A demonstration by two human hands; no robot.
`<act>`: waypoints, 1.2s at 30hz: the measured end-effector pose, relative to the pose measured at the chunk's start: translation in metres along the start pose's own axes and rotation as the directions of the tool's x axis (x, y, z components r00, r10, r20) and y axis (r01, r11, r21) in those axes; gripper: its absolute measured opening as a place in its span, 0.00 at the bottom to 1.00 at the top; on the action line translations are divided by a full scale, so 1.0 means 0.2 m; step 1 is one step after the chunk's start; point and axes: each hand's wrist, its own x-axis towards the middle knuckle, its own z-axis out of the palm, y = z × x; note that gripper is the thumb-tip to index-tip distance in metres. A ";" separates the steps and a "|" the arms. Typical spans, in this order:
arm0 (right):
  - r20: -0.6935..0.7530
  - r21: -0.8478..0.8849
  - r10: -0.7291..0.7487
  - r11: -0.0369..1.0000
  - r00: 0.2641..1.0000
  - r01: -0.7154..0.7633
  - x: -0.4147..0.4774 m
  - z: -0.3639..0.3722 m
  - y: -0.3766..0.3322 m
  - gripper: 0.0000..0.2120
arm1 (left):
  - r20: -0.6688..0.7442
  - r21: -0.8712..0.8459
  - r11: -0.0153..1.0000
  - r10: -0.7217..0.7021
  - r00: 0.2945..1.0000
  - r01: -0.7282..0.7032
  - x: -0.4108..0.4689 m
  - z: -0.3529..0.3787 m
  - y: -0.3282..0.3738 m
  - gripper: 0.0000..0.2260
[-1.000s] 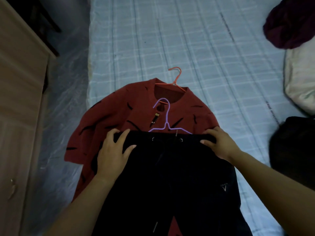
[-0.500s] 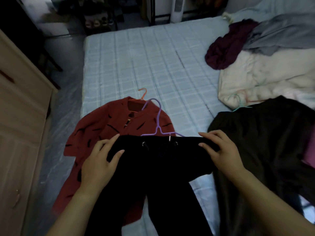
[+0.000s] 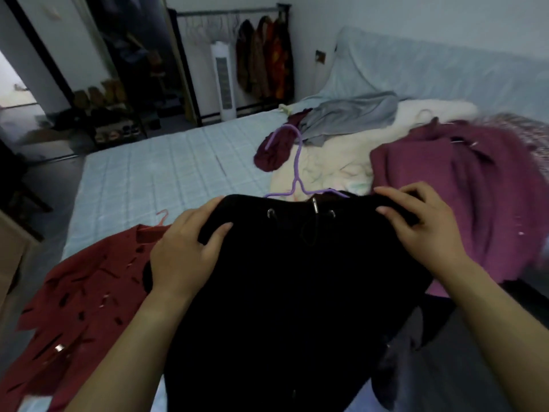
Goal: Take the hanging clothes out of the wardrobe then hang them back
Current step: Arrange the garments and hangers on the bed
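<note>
Head view: left hand [image 3: 184, 251] and right hand [image 3: 421, 230] each grip the waistband of black trousers [image 3: 282, 292] on a purple hanger [image 3: 297, 173], held above the bed [image 3: 154, 173]. Red top [image 3: 86, 289] lies left; purple garment [image 3: 475, 185] right.

Black drawstring trousers [image 3: 285, 278] on a purple hanger [image 3: 297, 176], waistband up, above the bed [image 3: 154, 173].

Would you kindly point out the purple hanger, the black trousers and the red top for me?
purple hanger [image 3: 298, 162]: head view, on its upright neck below the hook.
black trousers [image 3: 282, 278]: head view, on the front cloth below the drawstring eyelets.
red top [image 3: 98, 281]: head view, on the chest, left of the trousers.
</note>
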 end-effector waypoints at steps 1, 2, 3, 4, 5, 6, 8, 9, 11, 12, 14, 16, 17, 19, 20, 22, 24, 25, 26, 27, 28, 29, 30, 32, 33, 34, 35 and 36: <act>-0.015 -0.023 0.004 1.000 1.000 -0.005 0.02 -0.08 0.06 0.17 | 0.002 -0.026 1.000 0.016 1.000 -0.016 0.03 0.04 0.09 0.22; -0.028 -0.040 0.005 0.999 1.000 -0.006 0.04 -0.15 0.11 0.17 | 0.005 -0.050 0.998 0.026 1.000 -0.026 0.05 0.08 0.16 0.21; -0.037 -0.055 0.002 0.998 0.999 -0.005 0.07 -0.21 0.16 0.16 | 0.009 -0.070 0.997 0.030 1.000 -0.030 0.08 0.13 0.22 0.20; -0.044 -0.068 -0.003 0.998 0.999 0.000 0.10 -0.26 0.21 0.16 | 0.014 -0.086 0.996 0.028 1.000 -0.027 0.10 0.17 0.28 0.19; -0.049 -0.078 -0.010 0.997 0.999 0.006 0.14 -0.29 0.25 0.15 | 0.020 -0.101 0.995 0.021 1.000 -0.019 0.13 0.21 0.32 0.18; -0.051 -0.090 -0.018 0.996 0.999 0.014 0.18 -0.32 0.29 0.15 | 0.026 -0.114 0.993 0.015 1.000 -0.012 0.15 0.25 0.36 0.18; -0.049 -0.113 -0.039 0.993 0.998 0.033 0.28 -0.34 0.38 0.14 | 0.032 -0.141 0.990 0.005 0.999 0.000 0.22 0.34 0.40 0.18; -0.045 -0.118 -0.044 0.992 0.998 0.039 0.34 -0.34 0.42 0.14 | 0.032 -0.157 0.988 -0.004 0.999 0.009 0.26 0.38 0.41 0.18; -0.033 -0.122 -0.052 0.991 0.998 0.047 0.43 -0.30 0.50 0.14 | 0.031 -0.191 0.981 -0.030 0.999 0.035 0.34 0.48 0.40 0.18; -0.019 -0.119 -0.048 0.992 0.999 0.045 0.46 -0.26 0.55 0.15 | 0.035 -0.202 0.978 -0.043 0.998 0.050 0.38 0.53 0.39 0.18; 0.020 -0.100 -0.016 0.995 1.000 0.018 0.49 -0.15 0.63 0.15 | 0.065 -0.199 0.976 -0.073 0.995 0.084 0.44 0.62 0.34 0.19; 0.075 -0.087 0.029 0.996 0.997 -0.022 0.48 -0.01 0.73 0.15 | 0.107 -0.171 0.978 -0.105 0.989 0.123 0.48 0.74 0.28 0.20; 0.107 -0.086 0.053 0.995 0.993 -0.044 0.46 0.06 0.78 0.15 | 0.132 -0.151 0.979 -0.119 0.984 0.139 0.49 0.80 0.24 0.20; 0.177 -0.077 0.096 0.994 0.980 -0.083 0.41 0.22 0.88 0.16 | 0.197 -0.107 0.979 -0.148 0.969 0.171 0.50 0.92 0.14 0.20; 0.217 -0.068 0.112 0.993 0.970 -0.100 0.39 0.30 0.93 0.16 | 0.231 -0.086 0.977 -0.169 0.958 0.193 0.50 0.97 0.09 0.21; 0.300 -0.039 0.147 0.989 0.943 -0.141 0.37 0.46 1.02 0.16 | 0.289 -0.049 0.971 -0.209 0.934 0.233 0.49 1.07 0.00 0.21; 0.382 -0.008 0.163 0.985 0.910 -0.173 0.38 0.62 1.10 0.17 | 0.337 -0.010 0.959 -0.264 0.904 0.283 0.49 1.17 -0.07 0.21; 0.415 0.004 0.161 0.984 0.896 -0.178 0.39 0.70 1.15 0.17 | 0.353 0.015 0.949 -0.298 0.887 0.314 0.50 1.22 -0.10 0.22; 0.439 0.012 0.157 0.984 0.885 -0.180 0.41 0.78 1.19 0.17 | 0.361 0.045 0.940 -0.330 0.872 0.338 0.51 1.27 -0.13 0.22; 0.459 0.015 0.155 0.983 0.875 -0.182 0.44 0.85 1.23 0.17 | 0.364 0.081 0.933 -0.354 0.862 0.349 0.53 1.32 -0.15 0.22; 0.482 0.012 0.154 0.983 0.863 -0.182 0.47 0.92 1.27 0.17 | 0.363 0.121 0.930 -0.368 0.856 0.348 0.55 1.36 -0.17 0.23; 0.511 0.002 0.154 0.984 0.846 -0.180 0.50 0.99 1.31 0.17 | 0.361 0.162 0.926 -0.376 0.853 0.340 0.57 1.41 -0.19 0.23; 0.551 -0.019 0.160 0.984 0.819 -0.180 0.52 1.07 1.36 0.18 | 0.362 0.207 0.919 -0.390 0.847 0.335 0.58 1.46 -0.22 0.24; 0.642 -0.086 0.203 0.977 0.739 -0.194 0.56 1.21 1.44 0.19 | 0.363 0.312 0.885 -0.448 0.817 0.346 0.61 1.55 -0.26 0.26; 0.681 -0.115 0.212 0.976 0.701 -0.184 0.57 1.28 1.47 0.20 | 0.360 0.362 0.858 -0.490 0.794 0.365 0.61 1.60 -0.28 0.27; 0.713 -0.133 0.207 0.978 0.670 -0.161 0.57 1.34 1.48 0.22 | 0.366 0.397 0.829 -0.536 0.761 0.393 0.60 1.64 -0.30 0.28; 0.746 -0.140 0.196 0.981 0.637 -0.137 0.57 1.40 1.48 0.23 | 0.377 0.413 0.808 -0.572 0.728 0.420 0.59 1.67 -0.31 0.28; 0.778 -0.133 0.176 0.984 0.603 -0.116 0.56 1.44 1.46 0.23 | 0.389 0.417 0.794 -0.596 0.703 0.442 0.56 1.69 -0.32 0.30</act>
